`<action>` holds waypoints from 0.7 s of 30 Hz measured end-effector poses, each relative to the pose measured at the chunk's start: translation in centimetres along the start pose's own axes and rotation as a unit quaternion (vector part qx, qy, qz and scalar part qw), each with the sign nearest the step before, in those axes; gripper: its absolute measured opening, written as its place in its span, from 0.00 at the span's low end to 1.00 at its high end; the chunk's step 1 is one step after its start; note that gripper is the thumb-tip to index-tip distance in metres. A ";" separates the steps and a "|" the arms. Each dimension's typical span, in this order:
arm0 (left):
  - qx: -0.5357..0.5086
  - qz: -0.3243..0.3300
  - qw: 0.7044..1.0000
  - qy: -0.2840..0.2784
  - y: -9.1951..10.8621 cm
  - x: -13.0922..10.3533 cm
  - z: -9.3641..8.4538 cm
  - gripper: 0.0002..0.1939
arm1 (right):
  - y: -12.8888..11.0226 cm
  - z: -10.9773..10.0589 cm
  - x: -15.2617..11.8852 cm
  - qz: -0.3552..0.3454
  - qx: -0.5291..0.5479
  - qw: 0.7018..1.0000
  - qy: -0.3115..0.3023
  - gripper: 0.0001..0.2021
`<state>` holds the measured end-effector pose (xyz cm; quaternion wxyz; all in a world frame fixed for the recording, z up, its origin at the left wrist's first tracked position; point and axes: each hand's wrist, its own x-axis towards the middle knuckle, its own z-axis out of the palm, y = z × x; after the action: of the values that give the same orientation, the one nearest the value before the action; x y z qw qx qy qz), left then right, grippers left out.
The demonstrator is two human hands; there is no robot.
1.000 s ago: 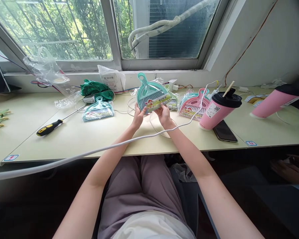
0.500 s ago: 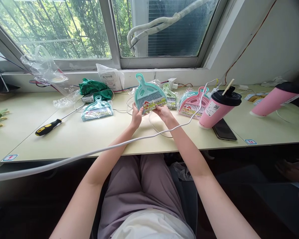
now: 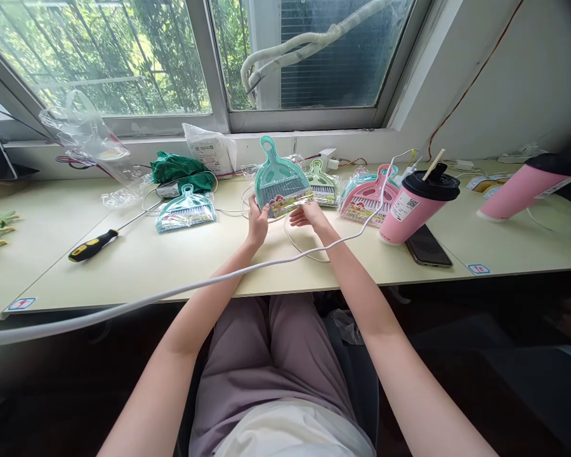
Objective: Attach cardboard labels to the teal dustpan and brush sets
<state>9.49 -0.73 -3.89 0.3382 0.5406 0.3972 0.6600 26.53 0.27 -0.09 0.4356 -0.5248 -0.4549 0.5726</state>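
A teal dustpan and brush set (image 3: 282, 181) in clear wrapping is held up above the table, tilted, its handle pointing up. My left hand (image 3: 257, 222) grips its lower left edge, thumb in front. At its lower right edge, my right hand (image 3: 309, 214) has thumb and forefinger pinched on the wrapping, while the other fingers stretch out below. Behind to the right lies a green dustpan set (image 3: 321, 184). Pink dustpan sets (image 3: 365, 200) are stacked farther right. Another teal dustpan set (image 3: 186, 209) rests on the table left of my hands.
A white cable (image 3: 209, 279) crosses in front of my forearms. At right, a pink cup (image 3: 416, 209) stands by a phone (image 3: 428, 246), with another pink cup (image 3: 528, 187) beyond. A screwdriver (image 3: 92, 245), a green bag (image 3: 181, 170) and clear plastic (image 3: 85, 127) are at left.
The held dustpan set has tipped slightly more upright and moved a little left. My right hand's lower fingers have come out from behind it and now show beneath its edge.
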 end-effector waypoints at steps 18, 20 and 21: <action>-0.065 -0.048 0.997 -0.013 0.0 -0.1 -0.1 0.31 | 0.8 0.5 -0.1 -0.034 0.041 0.998 0.012 0.14; -0.064 -0.044 0.997 -0.020 -0.1 -0.1 -0.1 0.32 | 0.8 0.7 -0.2 -0.030 0.033 0.999 0.017 0.15; -0.063 -0.042 0.997 -0.023 -0.1 -0.2 0.0 0.33 | 0.8 0.8 -0.2 -0.027 0.028 0.999 0.019 0.15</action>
<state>9.52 -0.84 -4.04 0.4080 0.5160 0.3692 0.6564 25.74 -0.13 -0.82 0.4739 -0.5109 -0.4444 0.5630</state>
